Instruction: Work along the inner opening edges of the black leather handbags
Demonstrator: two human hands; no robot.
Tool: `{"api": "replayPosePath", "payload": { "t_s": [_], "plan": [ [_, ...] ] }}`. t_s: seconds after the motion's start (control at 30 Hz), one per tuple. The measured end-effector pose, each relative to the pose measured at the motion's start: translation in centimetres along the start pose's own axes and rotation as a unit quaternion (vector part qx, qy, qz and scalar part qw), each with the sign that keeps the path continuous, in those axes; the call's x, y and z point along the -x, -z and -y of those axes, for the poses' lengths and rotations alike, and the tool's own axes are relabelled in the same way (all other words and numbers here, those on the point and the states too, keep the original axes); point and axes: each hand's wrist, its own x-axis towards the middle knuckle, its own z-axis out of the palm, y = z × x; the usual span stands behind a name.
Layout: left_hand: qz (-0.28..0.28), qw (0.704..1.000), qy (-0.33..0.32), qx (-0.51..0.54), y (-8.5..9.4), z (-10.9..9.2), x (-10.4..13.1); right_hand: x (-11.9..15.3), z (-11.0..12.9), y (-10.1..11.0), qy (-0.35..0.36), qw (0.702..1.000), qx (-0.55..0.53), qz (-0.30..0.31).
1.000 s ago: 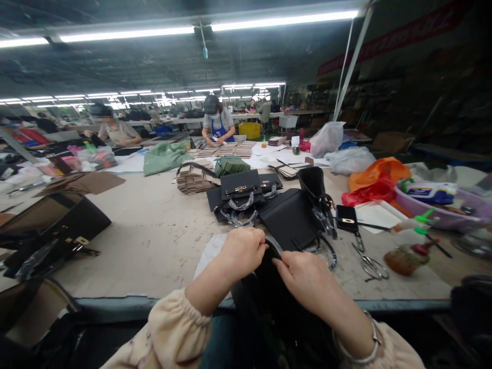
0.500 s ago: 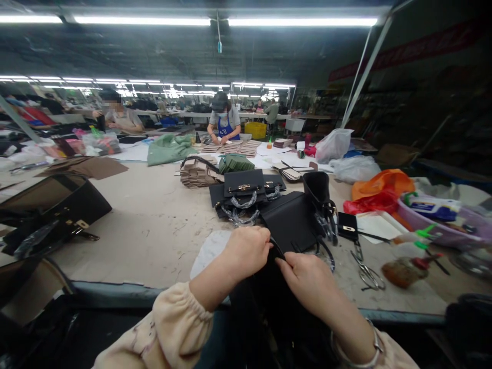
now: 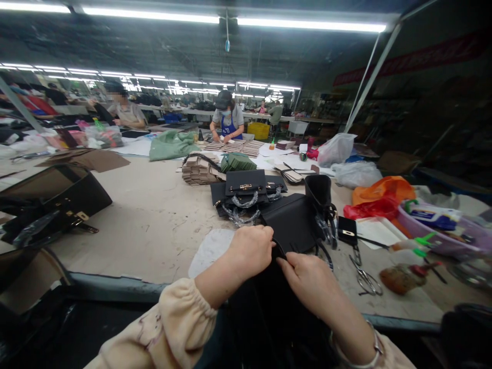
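My left hand (image 3: 251, 249) is closed, pinching the upper edge of a black handbag (image 3: 274, 300) at the table's front edge. My right hand (image 3: 309, 277) grips the same edge a little to the right, thumb and fingers pressed together. Much of the bag is in deep shadow below my hands, so its lower shape is hard to make out. Just beyond them lies a heap of finished-looking black handbags (image 3: 246, 183) with plastic-wrapped handles. One larger black bag (image 3: 294, 220) lies flat closest to my fingers.
Scissors (image 3: 367, 282), glue bottles (image 3: 403, 277) and a purple basin (image 3: 461, 236) stand on the right. Another black bag (image 3: 92, 197) sits at the left. Stacked beige pieces (image 3: 202, 171) lie farther back. Across the table (image 3: 146, 230), a person in a blue apron (image 3: 229, 125) works.
The view has tilted and shifted slightly. Both hands keep their hold on the bag's edge, with my left hand a touch farther right in the picture.
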Motion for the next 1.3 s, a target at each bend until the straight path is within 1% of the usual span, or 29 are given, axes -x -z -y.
{"api": "replayPosePath", "payload": {
  "t_s": [0.27,0.6,0.9,1.0,1.1,1.17,1.3],
  "plan": [
    [-0.007,1.000,0.010,-0.002,0.0,0.1,0.1,-0.3,-0.2,0.2,0.000,1.000,-0.001,0.015],
    [-0.004,1.000,0.013,0.019,0.0,0.0,0.4,-1.6,-0.4,0.8,0.012,1.000,0.009,-0.006],
    [-0.013,0.999,0.009,0.032,-0.3,0.2,0.4,-2.1,-0.6,0.0,0.041,0.998,0.033,-0.034],
    [-0.008,0.999,0.005,0.044,-0.1,0.3,0.4,-2.2,-0.8,0.0,0.045,0.998,0.030,-0.032],
    [-0.004,0.997,0.014,0.077,0.0,0.6,0.6,-2.4,-1.0,0.2,0.046,0.999,0.011,-0.027],
    [0.008,0.995,0.023,0.092,0.1,0.9,0.8,-2.4,-1.1,0.2,0.052,0.998,-0.004,-0.024],
    [0.039,0.995,0.036,0.083,0.4,1.6,1.1,-2.4,-0.9,0.0,0.062,0.998,-0.017,-0.030]
  ]
}}
